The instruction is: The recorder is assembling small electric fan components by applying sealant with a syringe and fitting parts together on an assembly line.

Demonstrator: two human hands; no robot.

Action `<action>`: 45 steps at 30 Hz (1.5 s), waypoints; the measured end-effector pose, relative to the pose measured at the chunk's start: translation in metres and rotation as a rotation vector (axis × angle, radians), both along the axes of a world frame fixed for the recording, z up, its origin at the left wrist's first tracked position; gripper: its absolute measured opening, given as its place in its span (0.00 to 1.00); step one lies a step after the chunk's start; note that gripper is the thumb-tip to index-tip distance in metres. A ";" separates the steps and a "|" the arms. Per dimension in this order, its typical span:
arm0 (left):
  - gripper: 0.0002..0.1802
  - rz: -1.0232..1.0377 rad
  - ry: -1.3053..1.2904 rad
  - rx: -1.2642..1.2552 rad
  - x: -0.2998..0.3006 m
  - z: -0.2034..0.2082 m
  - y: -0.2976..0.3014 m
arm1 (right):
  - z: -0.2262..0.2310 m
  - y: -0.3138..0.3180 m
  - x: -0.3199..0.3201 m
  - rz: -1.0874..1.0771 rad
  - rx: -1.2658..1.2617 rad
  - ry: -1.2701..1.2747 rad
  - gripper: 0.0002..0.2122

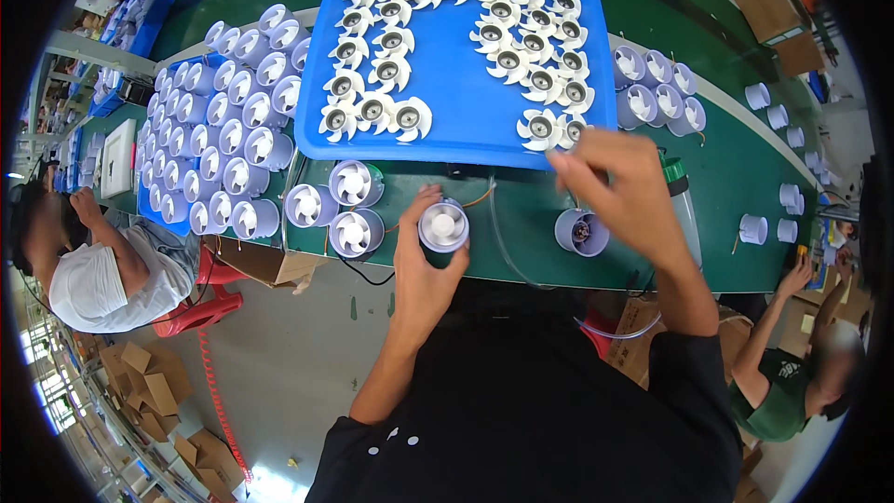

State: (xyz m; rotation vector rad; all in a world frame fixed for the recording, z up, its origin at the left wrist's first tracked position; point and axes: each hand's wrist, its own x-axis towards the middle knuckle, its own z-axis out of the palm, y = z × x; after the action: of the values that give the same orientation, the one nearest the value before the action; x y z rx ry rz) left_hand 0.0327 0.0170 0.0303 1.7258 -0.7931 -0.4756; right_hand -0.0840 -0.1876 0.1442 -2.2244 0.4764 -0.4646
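Green and long, the tabletop [540, 196] runs across a workshop where co-workers sit at either end, one in a white shirt [88, 279], the other in a dark green top [778, 396]. Across its far side lies a blue tray [456, 61], bearing white fan wheels [407, 118] in clusters, hubs facing up. Rows of lavender cylinders [244, 177] crowd the area to its left, many with white blades inside.

The person's left hand [424, 275] grasps a lavender fan housing [444, 224] around its sides, near the tabletop's front edge, its white blades facing up. Three finished-looking units [355, 233] stand just left of it. The right hand [615, 177] hangs over the tray's near right corner with fingers bent, beside the lowest fan wheels; whether it pinches one cannot be told, since the knuckles hide the fingertips. Below it sits an open housing [582, 233], its inner parts showing.
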 end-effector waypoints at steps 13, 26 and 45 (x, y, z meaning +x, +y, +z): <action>0.41 -0.329 -0.212 -0.107 -0.060 0.020 -0.038 | -0.047 -0.041 0.093 0.172 -1.257 0.199 0.04; 0.31 -0.463 -0.128 0.019 -0.062 0.009 -0.063 | -0.018 -0.025 0.007 0.497 -1.168 -0.331 0.07; 0.34 -0.375 -0.161 0.024 -0.042 0.010 -0.060 | -0.072 0.033 -0.060 -0.333 0.649 0.030 0.04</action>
State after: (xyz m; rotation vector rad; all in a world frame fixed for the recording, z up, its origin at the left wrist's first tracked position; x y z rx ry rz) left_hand -0.0090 -0.0427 0.0406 1.6554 -1.2423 -0.6046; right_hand -0.1439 -0.1543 0.0723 -1.5331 0.8808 -0.3763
